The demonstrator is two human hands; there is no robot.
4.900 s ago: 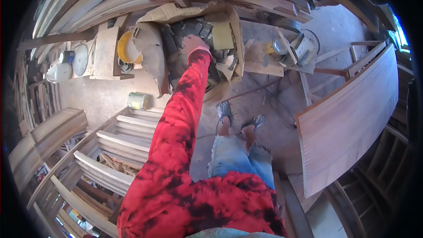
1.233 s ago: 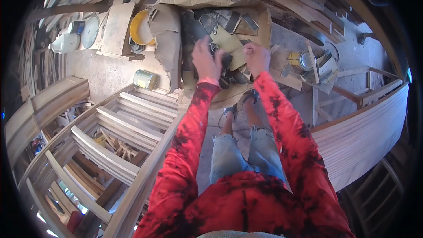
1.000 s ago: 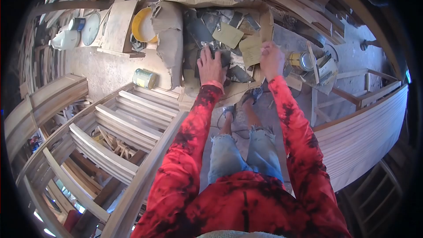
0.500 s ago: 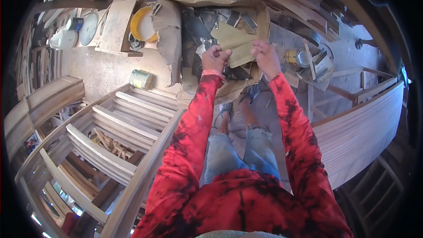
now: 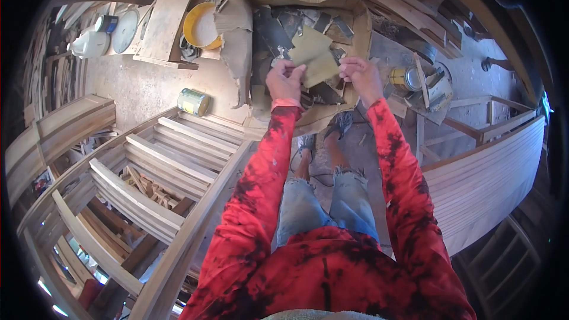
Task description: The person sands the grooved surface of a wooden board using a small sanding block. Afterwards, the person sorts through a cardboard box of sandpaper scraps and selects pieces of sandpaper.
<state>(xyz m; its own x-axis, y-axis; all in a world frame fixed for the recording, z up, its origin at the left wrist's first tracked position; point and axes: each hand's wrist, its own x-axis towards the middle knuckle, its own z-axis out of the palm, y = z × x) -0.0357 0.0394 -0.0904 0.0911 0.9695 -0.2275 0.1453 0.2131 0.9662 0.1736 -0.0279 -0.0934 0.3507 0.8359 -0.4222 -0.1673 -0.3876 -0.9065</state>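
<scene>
A dull yellow-tan sheet (image 5: 322,70), which looks like sandpaper, is held over an open cardboard box (image 5: 236,53). A crease or edge crosses it, and a paler part (image 5: 310,44) extends beyond; I cannot tell whether that is a separate piece. My left hand (image 5: 285,82) pinches the sheet's left edge between thumb and fingers. On the opposite side, my right hand (image 5: 363,77) is closed with its fingertips at the right edge. Beneath the sheet, the box holds dark scraps (image 5: 271,31) and other torn pieces.
A wooden slatted frame (image 5: 172,163) lies at left, with a tin can (image 5: 194,102) beyond its end. A yellow bowl (image 5: 191,26) stands left of the box. To the right are another can (image 5: 405,77) and a white ribbed panel (image 5: 486,178). Timber (image 5: 391,3) lines the back.
The view has shifted slightly, so the box sits a little further right. The sheet's near part has turned and a crease or edge across it shows more clearly. Both hands still hold it.
</scene>
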